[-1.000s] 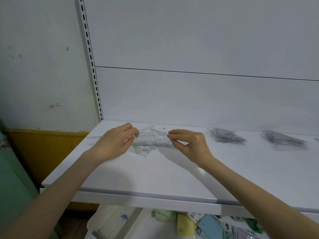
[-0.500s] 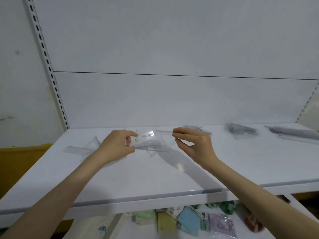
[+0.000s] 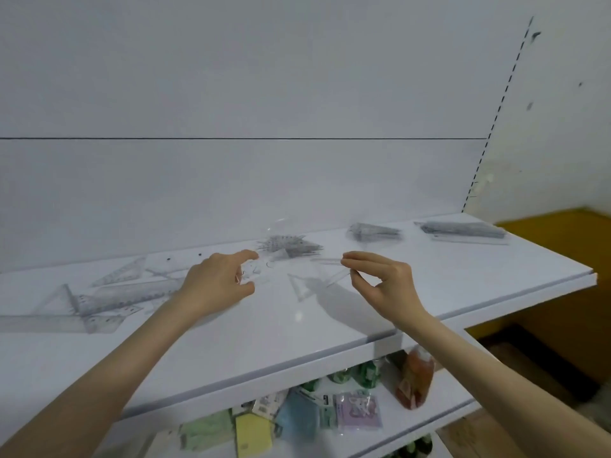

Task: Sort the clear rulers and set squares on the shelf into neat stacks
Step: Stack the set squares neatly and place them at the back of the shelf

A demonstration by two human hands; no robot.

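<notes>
On the white shelf point(image 3: 264, 335), loose clear rulers and set squares point(image 3: 109, 297) lie in a jumble at the left. Farther back and right are a spiky pile point(image 3: 291, 247), a small stack point(image 3: 373, 231) and a neat stack of rulers point(image 3: 463, 229). My right hand point(image 3: 383, 282) pinches a clear ruler point(image 3: 327, 261) above the shelf; its shadow falls below it. My left hand point(image 3: 220, 282) hovers mid-shelf with forefinger and thumb curved around a faint clear plastic piece point(image 3: 256, 271), whose shape is hard to make out.
The shelf's back panel rises right behind the piles. A lower shelf holds coloured packets point(image 3: 297, 421) and an orange bottle point(image 3: 415, 378). A slotted upright point(image 3: 496, 117) marks the shelf's right end, with a yellow wall base point(image 3: 555, 259) beyond it.
The view has swung right, and both hands have moved right along the shelf, away from the loose jumble. They are now wider apart, and the right hand still pinches a clear ruler.
</notes>
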